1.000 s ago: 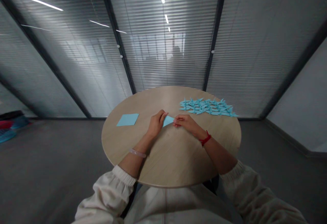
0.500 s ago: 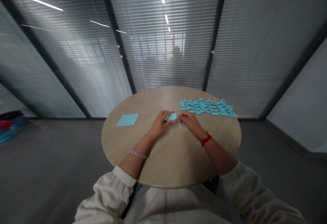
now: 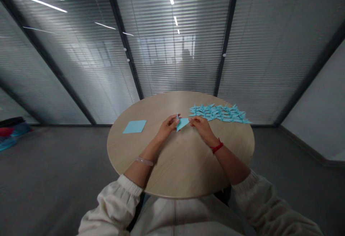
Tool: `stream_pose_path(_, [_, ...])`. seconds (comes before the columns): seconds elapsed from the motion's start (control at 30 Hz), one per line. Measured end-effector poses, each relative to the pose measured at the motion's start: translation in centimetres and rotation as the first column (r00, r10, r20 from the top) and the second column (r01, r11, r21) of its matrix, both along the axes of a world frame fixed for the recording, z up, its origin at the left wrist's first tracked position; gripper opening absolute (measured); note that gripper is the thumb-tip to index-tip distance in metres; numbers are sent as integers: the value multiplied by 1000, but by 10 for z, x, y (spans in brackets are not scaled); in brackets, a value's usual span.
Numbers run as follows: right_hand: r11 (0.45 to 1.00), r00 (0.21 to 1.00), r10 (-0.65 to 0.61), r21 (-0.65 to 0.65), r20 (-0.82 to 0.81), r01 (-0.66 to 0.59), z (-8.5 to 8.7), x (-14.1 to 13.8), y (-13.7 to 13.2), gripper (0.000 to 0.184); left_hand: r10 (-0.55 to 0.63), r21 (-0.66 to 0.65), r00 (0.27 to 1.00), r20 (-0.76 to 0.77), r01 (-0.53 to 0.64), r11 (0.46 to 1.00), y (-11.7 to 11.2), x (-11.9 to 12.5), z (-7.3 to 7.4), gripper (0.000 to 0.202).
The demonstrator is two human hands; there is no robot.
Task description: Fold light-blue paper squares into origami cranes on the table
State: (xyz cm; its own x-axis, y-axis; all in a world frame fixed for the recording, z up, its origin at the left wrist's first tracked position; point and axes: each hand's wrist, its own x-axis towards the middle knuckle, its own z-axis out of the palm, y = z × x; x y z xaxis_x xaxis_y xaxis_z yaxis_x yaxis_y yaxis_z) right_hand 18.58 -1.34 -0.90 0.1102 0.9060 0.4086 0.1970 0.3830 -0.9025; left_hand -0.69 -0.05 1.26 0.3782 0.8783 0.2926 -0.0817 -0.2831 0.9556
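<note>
- Left hand (image 3: 168, 125) and right hand (image 3: 199, 125) are both gripping the same piece of blue paper (image 3: 182, 123) in the head view (only view here). Left is pinching it between thumb and fingers; right is nipping the right-hand corner with bunched fingertips.
- Blue paper is sitting between the hands, over the middle of the table (image 3: 185, 171). Can't tell if it's touching the wood or hovering a bit.
- What's just changed: half a second ago it was showing as a small stubby patch. Now it's showing a bigger wedge, one corner pointing back toward the person, plus a thin sliver sticking up by the left hand.
- My read: a flap is probably getting lifted or turned, so the folding is looking midway rather than pressed flat. Creases are coming out too small to make out.
- Off to the left, a flat blue sheet (image 3: 134, 126) is lying smooth with four straight edges. Can't tell if it's hiding more underneath.
- Just beyond the right hand, spiky folded pieces (image 3: 219, 113) in the same blue are resting in packed rows, all thin points and sharp angles.
- Table's rounded, with pale wood grain. A red cord bracelet (image 3: 216, 146) is circling the right wrist, and a pale, glossy bangle (image 3: 145, 161) is circling the left.
</note>
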Motion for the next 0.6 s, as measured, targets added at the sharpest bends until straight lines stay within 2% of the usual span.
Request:
stream_pose_path(0.13, [989, 976, -145, 26, 161, 143, -8, 4, 4, 23, -26, -98, 996, 89, 35, 995, -2, 0, 1, 53])
stream_pose_path(0.23, [973, 941, -215, 136, 261, 185, -9, 3, 3, 14, -59, -157, 988, 140, 81, 984, -3, 1, 2, 52])
stream_pose_path(0.3, [955, 919, -221, 265, 327, 135, -7, 0, -1, 25, -58, -190, 987, 152, 87, 978, -5, 2, 1, 51])
stream_pose_path(0.37, [929, 888, -181, 370, 423, 14, -3, -4, -6, 40, -41, -216, 988, 147, 72, 974, -5, 2, 1, 50])
stream_pose_path(0.47, [896, 829, -100, 413, 550, -166, 3, -9, -14, 34, -9, -235, 990, 140, 42, 971, -5, 3, -1, 49])
stream_pose_path(0.6, [889, 788, -72, 397, 611, -227, 6, -13, -19, 20, 16, -250, 989, 147, 21, 968, -2, 2, -4, 49])
